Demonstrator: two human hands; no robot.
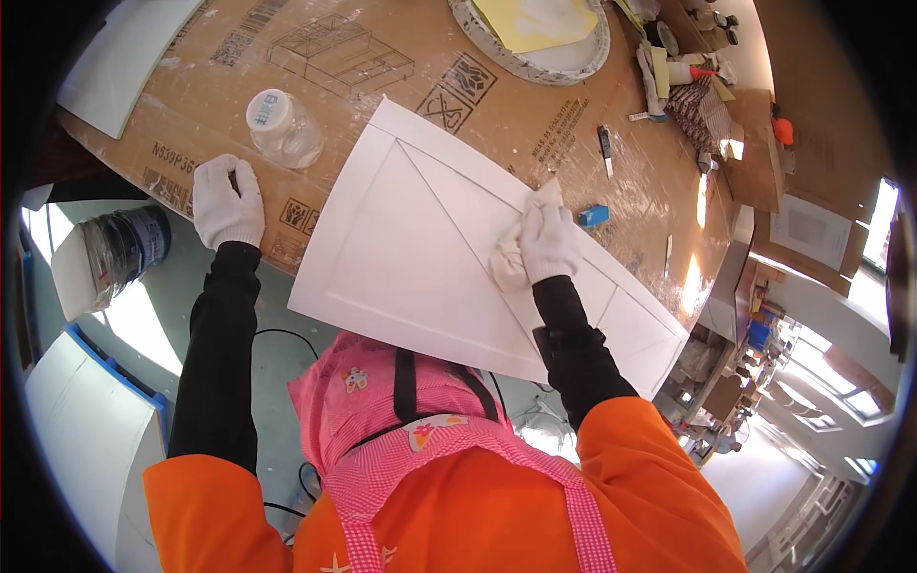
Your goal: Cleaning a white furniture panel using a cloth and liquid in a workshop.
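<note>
A white panel [382, 244] with diagonal lines and a recessed border lies slanted across the near part of the cardboard-covered table [373, 76], its near side overhanging the edge. My right hand [551, 244], in a white glove, presses a crumpled white cloth [508, 263] onto the panel's right half. Part of the cloth sticks out past the fingertips. At the table's near left edge rests my left hand [229, 205], also gloved, with thumb and fingers apart and nothing visible between them. Just beyond it stands a clear plastic jar [287, 134] with a white lid.
A small blue block [593, 216] and a utility knife [605, 151] lie right of the panel. Farther back sits a round tray [597, 59] with yellow sheets. Tools and rags [693, 100] crowd the far right. A bucket [134, 244] stands on the floor at left.
</note>
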